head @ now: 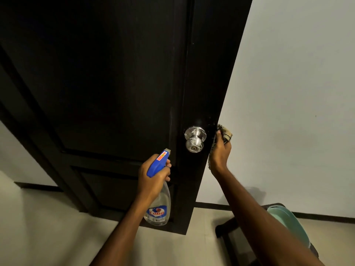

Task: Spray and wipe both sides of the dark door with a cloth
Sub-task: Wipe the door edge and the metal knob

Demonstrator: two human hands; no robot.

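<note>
The dark panelled door (107,83) fills the left and centre of the view, standing ajar with its free edge toward the right. A silver round knob (195,138) sits near that edge. My left hand (153,176) grips a clear spray bottle (158,206) with a blue trigger head, nozzle pointing at the door below the knob. My right hand (221,152) holds a beige cloth (225,134) with dark stitching against the door's edge, just right of the knob. Part of the cloth hangs down behind the edge.
A pale wall (297,93) stands right of the door, with a dark skirting strip along its base. At the lower right a dark chair frame (226,230) carries a mint green seat (288,221). The floor (48,227) is light tile.
</note>
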